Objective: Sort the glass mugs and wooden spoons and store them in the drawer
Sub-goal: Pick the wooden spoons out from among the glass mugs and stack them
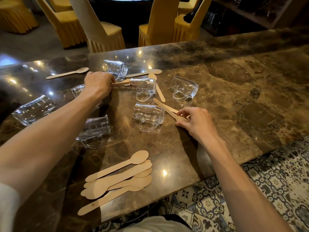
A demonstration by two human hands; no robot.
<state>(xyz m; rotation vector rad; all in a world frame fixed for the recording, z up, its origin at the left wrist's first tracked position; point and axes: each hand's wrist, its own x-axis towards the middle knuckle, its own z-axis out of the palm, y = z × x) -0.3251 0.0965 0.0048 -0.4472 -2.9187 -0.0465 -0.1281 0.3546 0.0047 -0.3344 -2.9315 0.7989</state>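
The left hand (98,84) curls its fingers round a wooden spoon (120,84) (beside a tipped glass mug (143,87)); the right hand (197,122) pinches a second spoon (158,103) between its fingers.

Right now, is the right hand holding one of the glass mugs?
No, the right hand pinches wooden spoons next to a mug lying on its side and does not touch the glass.

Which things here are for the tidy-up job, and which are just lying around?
For the job: clear glass mugs on their sides; stacked pile of flat pale wooden spoons; loose wooden spoons; left hand and right hand, each gripping loose ones.
Just there: yellow fabric-covered chairs; blue patterned floor tiles; brown marble table.
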